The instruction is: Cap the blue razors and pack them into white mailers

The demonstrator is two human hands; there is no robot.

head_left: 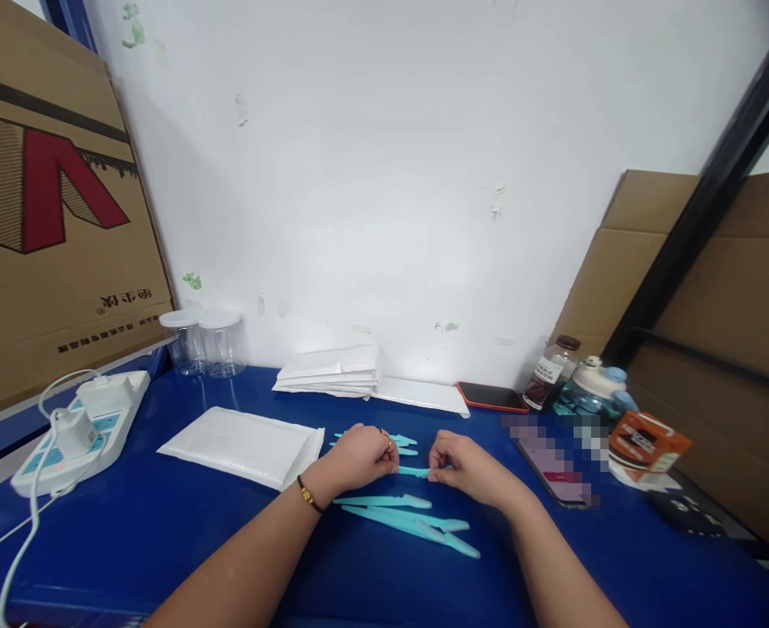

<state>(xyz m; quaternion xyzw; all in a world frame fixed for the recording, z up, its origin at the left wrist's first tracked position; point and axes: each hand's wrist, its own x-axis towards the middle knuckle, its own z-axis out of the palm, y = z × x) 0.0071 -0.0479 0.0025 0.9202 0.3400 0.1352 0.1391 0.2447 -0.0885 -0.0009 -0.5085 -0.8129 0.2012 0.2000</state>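
Observation:
Between my two hands a turquoise eyebrow razor (413, 472) is stretched level, just above the blue table (227, 558). My left hand (362, 455) pinches one end of it, and its other end is in the closed fingers of my right hand (468, 471). Fingers cover both tips. Nearer to me lie several more turquoise razors (398, 516), fanned out with their wider ends to the right. A few others (403, 442) rest behind my hands, partly hidden by the left one. Left of my left hand lies a white padded envelope (234, 443).
At the wall are a stack of white envelopes (325, 370), a red-edged phone (493, 397) and clear lidded jars (222, 344). A power strip (90, 432) with cables sits left. On the right are a brown bottle (551, 375), an orange box (646, 445) and another phone (547, 462).

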